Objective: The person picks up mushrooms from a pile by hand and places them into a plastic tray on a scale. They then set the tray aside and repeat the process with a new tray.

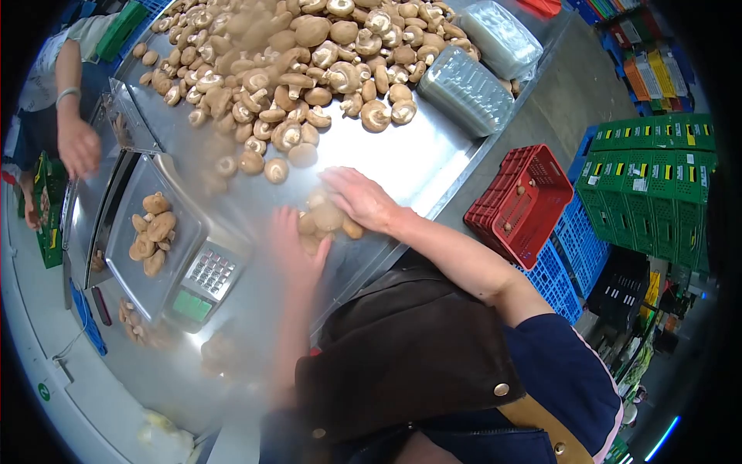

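Observation:
My left hand and my right hand are cupped around a small cluster of brown mushrooms on the metal table, near its front edge. The left hand lies on the cluster's left side, blurred, with fingers spread. On the other side, the right hand rests against the mushrooms. Beyond them spreads a large heap of mushrooms. To the left, several mushrooms sit on the tray of a scale with a keypad and a green display.
Stacked clear plastic trays lie at the table's right edge. A red crate stands on blue pallets, beside stacked green crates. At the upper left is another person's hand. Blurry patches partly veil the view.

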`<state>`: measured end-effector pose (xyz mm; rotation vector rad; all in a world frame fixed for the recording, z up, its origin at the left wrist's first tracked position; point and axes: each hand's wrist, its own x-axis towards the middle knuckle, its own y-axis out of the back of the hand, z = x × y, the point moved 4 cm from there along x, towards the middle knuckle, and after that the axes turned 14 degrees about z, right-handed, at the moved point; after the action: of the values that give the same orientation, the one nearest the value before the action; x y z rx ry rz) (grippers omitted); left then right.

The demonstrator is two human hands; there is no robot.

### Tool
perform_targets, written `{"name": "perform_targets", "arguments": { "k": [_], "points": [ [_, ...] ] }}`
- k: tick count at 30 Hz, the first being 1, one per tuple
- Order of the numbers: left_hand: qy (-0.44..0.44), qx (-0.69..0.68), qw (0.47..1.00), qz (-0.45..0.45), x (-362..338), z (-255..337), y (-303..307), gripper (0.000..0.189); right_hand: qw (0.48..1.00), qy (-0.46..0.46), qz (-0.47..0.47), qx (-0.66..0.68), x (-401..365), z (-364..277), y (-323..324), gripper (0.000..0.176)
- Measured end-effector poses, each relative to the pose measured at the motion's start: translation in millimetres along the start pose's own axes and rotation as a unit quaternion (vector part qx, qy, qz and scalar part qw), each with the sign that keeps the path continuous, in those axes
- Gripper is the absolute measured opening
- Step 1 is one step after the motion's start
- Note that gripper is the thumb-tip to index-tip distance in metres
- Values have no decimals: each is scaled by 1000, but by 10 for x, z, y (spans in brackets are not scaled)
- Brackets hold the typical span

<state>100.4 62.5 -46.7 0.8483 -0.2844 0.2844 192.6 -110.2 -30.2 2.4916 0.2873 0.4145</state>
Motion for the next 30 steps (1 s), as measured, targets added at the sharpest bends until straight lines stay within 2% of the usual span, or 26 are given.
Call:
{"name": "perform_targets", "arguments": {
  "k": [4,7,9,10,12,13,15,16,19,20,22,24,25,28,29,30],
  "points": [
    [-7,-16,999,28,-4,-39,-60,78,998,-27,24,42,-95,67,41,46],
    [4,-37,998,43,35,42,1,78,972,-181,64,136,-34,197,144,49],
    [10,-70,995,68,58,102,94,78,984,-111,126,50,61,267,321,50],
    [53,-98,990,83,56,89,152,75,984,-75,158,7,90,298,418,51],
    [138,-153,972,111,-21,51,274,69,983,-9,126,-131,24,471,452,50],
    [189,-133,966,117,-95,-41,305,64,974,25,109,-199,9,479,477,50],
    [290,-91,944,129,-294,-355,351,53,969,51,135,-202,-46,315,608,47],
    [306,-107,939,119,-405,-476,373,49,966,64,145,-203,-95,171,670,45],
    [342,-144,926,73,-625,-789,313,41,986,-138,21,-94,-349,18,673,41],
    [348,-148,925,44,-650,-866,259,39,983,-176,2,-48,-458,57,575,37],
    [381,-176,908,-7,-606,-890,183,36,982,-184,-18,-28,-686,292,265,35],
    [435,-222,871,-49,-477,-780,114,34,966,-258,-21,30,-709,365,154,34],
    [457,-218,862,-29,-419,-705,113,29,954,-292,-23,59,-686,369,108,34],
    [467,-246,849,-13,-370,-668,176,27,949,-301,-16,93,-600,266,148,34],
    [476,-256,841,0,-348,-624,247,27,964,-253,-8,88,-555,236,158,36],
    [472,-272,838,18,-270,-558,371,27,964,-247,-12,95,-462,168,163,36]
  ]
}}
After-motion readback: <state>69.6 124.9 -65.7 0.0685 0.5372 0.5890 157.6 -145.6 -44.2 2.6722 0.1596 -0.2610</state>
